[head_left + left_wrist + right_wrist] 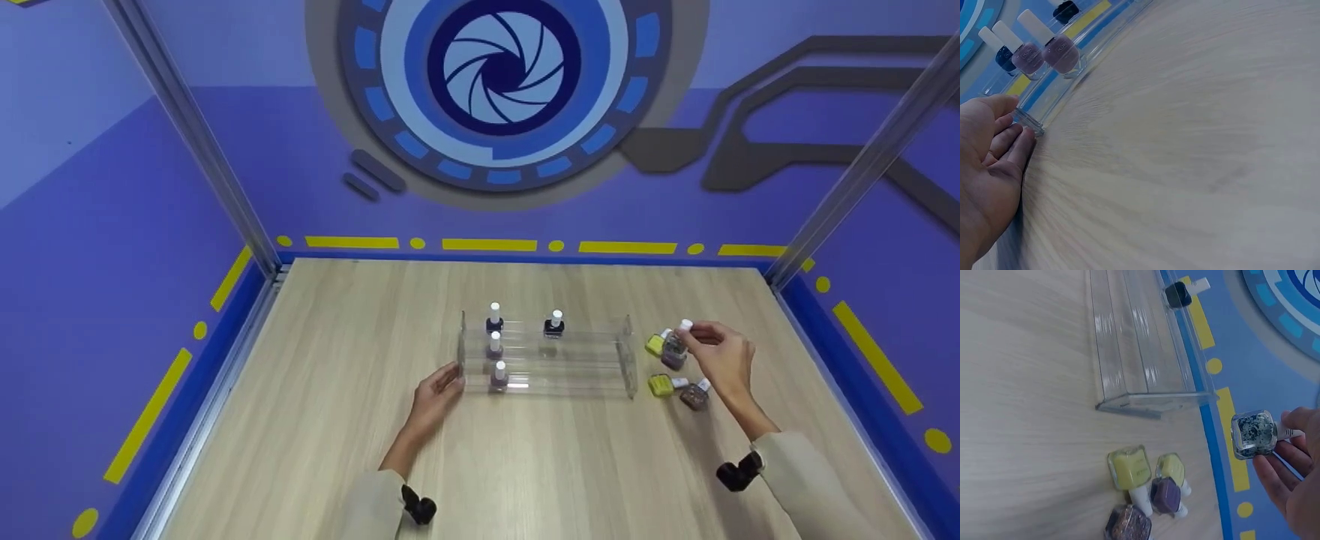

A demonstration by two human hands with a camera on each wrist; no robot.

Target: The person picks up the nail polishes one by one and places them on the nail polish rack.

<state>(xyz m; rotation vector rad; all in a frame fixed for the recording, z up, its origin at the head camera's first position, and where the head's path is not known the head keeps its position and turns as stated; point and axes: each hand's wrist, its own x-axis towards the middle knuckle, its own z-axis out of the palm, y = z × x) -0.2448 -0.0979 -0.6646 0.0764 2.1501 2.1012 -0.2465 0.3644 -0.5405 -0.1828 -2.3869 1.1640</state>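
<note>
My right hand [721, 356] pinches the white cap of a nail polish bottle [1255, 434] with dark speckles, held above the loose bottles right of the rack. At the left end of a clear stepped rack [577, 367], my left hand [436, 394] holds the end panel between thumb and fingers. Along the rack's left side stand a dark nail polish [494, 325] and two mauve ones, the upper mauve bottle [494, 349] and the lower mauve bottle [499, 381]. A black nail polish [553, 328] stands on the top tier, near the middle.
Loose on the table right of the rack lie a yellow bottle [1130, 468], a second yellow bottle [1171, 468], a purple bottle [1166, 495] and a brown glitter bottle [694, 396]. Printed walls [495, 217] and metal posts [847, 172] bound the wooden table [540, 465].
</note>
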